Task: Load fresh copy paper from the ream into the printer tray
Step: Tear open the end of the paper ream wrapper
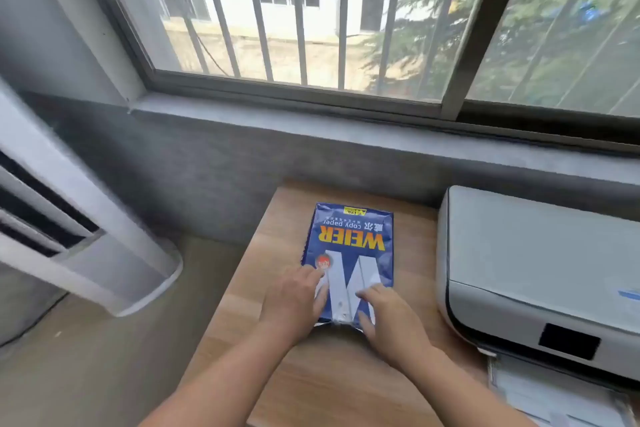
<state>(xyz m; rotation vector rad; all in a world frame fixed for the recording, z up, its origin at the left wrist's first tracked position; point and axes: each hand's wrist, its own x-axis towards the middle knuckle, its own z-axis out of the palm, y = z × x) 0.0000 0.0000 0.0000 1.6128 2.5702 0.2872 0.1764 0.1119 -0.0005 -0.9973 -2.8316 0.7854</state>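
Observation:
A blue ream of copy paper (349, 239) with orange "WEIER" lettering lies flat on the wooden table (329, 374), its near end toward me. My left hand (294, 302) rests on the ream's near left corner, fingers spread flat. On the near right part lies my right hand (388, 315), its fingers also flat on the wrapper. Neither hand grips anything. A grey-white printer (540, 270) stands to the right of the ream. Its tray (554, 392) sticks out at the front, low on the right, with white paper in it.
A grey wall and window sill (346, 128) run behind the table, with a barred window above. A white standing air conditioner (69, 218) is on the floor to the left. The table's left edge drops to the grey floor.

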